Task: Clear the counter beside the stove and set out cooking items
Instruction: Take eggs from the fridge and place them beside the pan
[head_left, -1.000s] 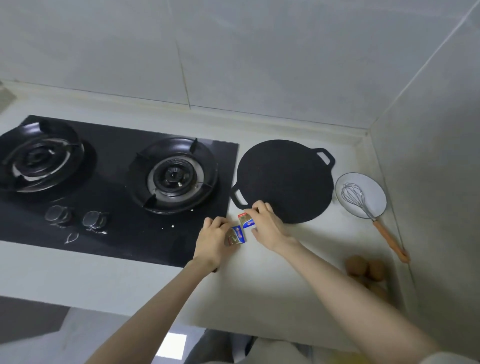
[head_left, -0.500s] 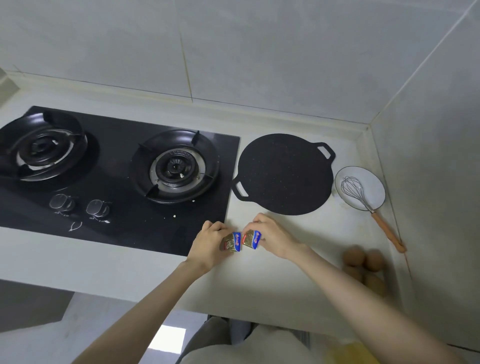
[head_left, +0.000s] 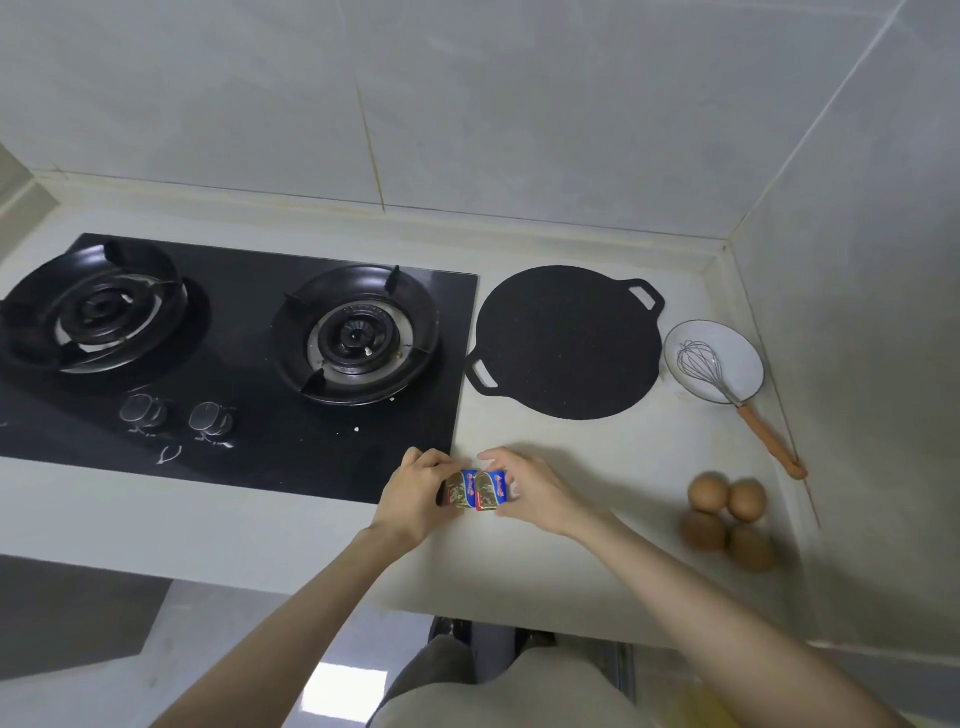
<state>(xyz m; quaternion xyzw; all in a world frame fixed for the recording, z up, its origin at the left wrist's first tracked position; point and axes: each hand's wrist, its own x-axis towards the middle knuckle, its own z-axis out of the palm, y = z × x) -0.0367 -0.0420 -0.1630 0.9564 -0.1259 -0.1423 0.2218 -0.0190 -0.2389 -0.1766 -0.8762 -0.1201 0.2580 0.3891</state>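
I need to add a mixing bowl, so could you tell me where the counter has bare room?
Bare room lies between the two small foil packets and the brown eggs, below the round black griddle pan. The right edge is crowded by the white plate holding the wire whisk.

Two blue-gold packets (head_left: 480, 490) side by side on counter (head_left: 597, 545).

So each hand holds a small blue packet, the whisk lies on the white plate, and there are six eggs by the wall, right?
Not quite: the head view shows four eggs, not six. The rest holds: the left hand and right hand each hold a small blue packet, and the whisk lies on the white plate.
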